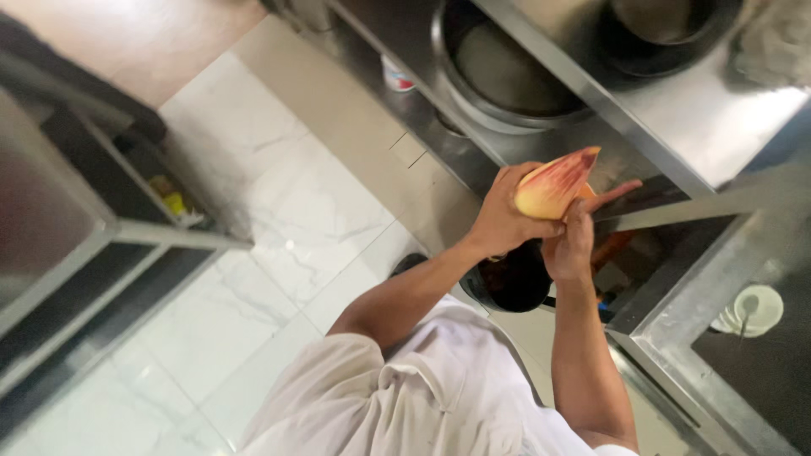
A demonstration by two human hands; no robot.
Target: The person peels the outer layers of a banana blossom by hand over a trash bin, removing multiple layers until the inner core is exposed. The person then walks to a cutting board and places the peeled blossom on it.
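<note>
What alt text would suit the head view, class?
Both hands grip a pink-and-yellow banana blossom: left hand wraps its base, right hand is below. A dark pot sits beneath, beside a steel counter and a white marble floor.

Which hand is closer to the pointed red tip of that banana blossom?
The left hand. It wraps the body of the banana blossom, fingers reaching up toward the red tip. The right hand grips lower, at the pale base, farther from the tip.

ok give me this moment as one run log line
left hand: holds banana blossom | right hand: grips blossom base | below: dark bin | near: steel counter
</note>
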